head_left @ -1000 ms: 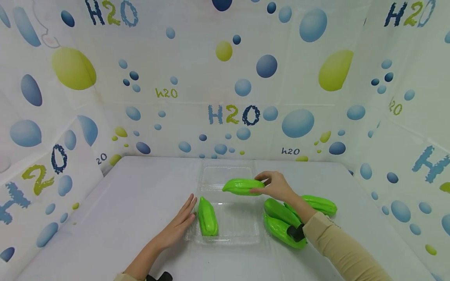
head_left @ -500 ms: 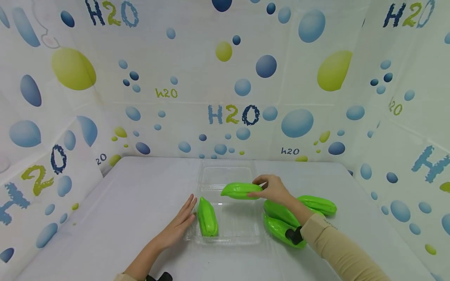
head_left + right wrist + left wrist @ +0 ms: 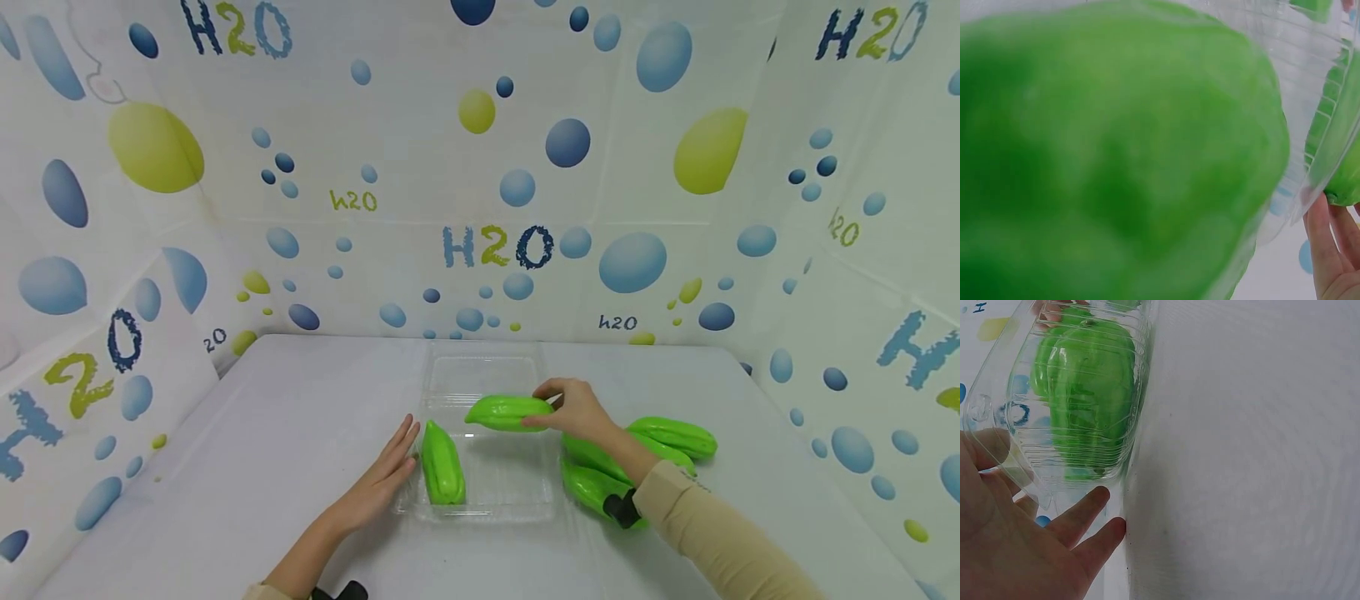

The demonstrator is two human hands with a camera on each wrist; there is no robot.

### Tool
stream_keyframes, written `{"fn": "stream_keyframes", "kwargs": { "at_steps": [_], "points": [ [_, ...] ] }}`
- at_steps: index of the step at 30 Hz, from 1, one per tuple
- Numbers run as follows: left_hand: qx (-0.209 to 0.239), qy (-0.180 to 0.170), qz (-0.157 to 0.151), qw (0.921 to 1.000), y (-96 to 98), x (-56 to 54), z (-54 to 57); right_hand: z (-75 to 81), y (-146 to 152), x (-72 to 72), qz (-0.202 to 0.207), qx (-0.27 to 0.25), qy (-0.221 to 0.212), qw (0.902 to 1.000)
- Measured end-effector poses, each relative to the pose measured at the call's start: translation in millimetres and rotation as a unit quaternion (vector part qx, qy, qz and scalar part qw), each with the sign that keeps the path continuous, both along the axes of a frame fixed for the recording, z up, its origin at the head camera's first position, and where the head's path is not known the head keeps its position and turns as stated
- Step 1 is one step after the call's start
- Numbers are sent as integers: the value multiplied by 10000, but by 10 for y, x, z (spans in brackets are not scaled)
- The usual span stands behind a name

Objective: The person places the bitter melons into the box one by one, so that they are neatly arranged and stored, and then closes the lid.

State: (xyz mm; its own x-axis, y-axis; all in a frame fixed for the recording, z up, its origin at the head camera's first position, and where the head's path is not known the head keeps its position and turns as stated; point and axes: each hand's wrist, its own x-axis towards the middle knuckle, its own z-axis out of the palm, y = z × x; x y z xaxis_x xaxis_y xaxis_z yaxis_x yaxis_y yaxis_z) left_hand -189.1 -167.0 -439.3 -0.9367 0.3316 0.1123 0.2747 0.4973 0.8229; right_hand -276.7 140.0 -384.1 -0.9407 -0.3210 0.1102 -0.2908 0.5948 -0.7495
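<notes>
My right hand [image 3: 579, 411] pinches the end of a glossy long green pepper [image 3: 498, 412] between thumb and fingers. The pepper lies crosswise above the back part of a clear plastic clamshell box [image 3: 510, 487], tip to the left. Inside the box, along its left wall, rests another green pepper [image 3: 443, 467]. My left hand [image 3: 381, 477] has its fingers extended against the box's left side. In the left wrist view, the fingers [image 3: 1088, 512] reach the ribbed wall with green showing through it. The right wrist view shows the held pepper [image 3: 1344, 178] beyond the clear wall.
Several more green peppers [image 3: 675, 437] lie in a pile right of the box, partly under my right forearm. One fills the right wrist view, blurred [image 3: 1116, 156]. The box's lid [image 3: 483, 371] lies folded back on the white table [image 3: 315, 392]. Patterned sheets surround the table.
My right hand has moved slightly left, lower and nearer with the pepper, over the box. The left hand and the pepper inside the box have stayed in place.
</notes>
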Motion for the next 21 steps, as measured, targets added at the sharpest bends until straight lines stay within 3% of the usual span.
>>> {"fn": "stream_keyframes", "kwargs": {
  "at_steps": [21],
  "points": [
    [80, -66, -53, 9999, -6, 8, 12, -91, -139, 37, 192, 709, 844, 9937]
  ]
}}
